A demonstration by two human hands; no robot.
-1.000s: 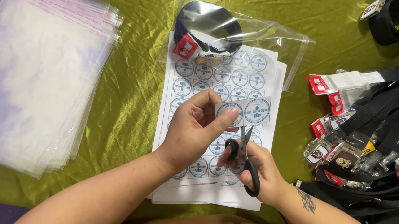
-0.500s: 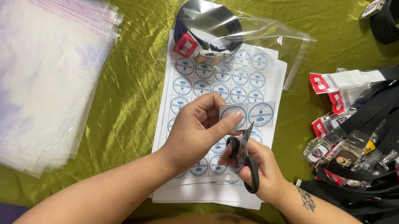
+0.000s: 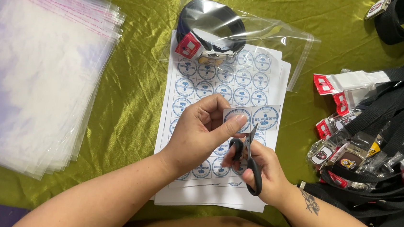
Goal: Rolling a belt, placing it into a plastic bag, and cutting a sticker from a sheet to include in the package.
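Centrally, the left hand (image 3: 200,132) pinches a small strip of round stickers (image 3: 252,116), its long axis running sideways to the right of the fingers. Just below, the right hand (image 3: 260,168) grips black scissors (image 3: 249,155), blades pointing up, touching the strip's lower edge.

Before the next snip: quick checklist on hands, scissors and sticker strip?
1. Left hand pinches the sticker strip at its left end: ok.
2. Right hand has fingers through the black scissors handles: ok.
3. Blades meet the strip's lower edge between the two round stickers: ok.
4. Left thumb clear of the blades: cannot tell, it lies close beside them.
5. Strip held up off the sticker sheets: ok.
6. Bagged belt lies on the top of the sheets, away from the cut: ok.
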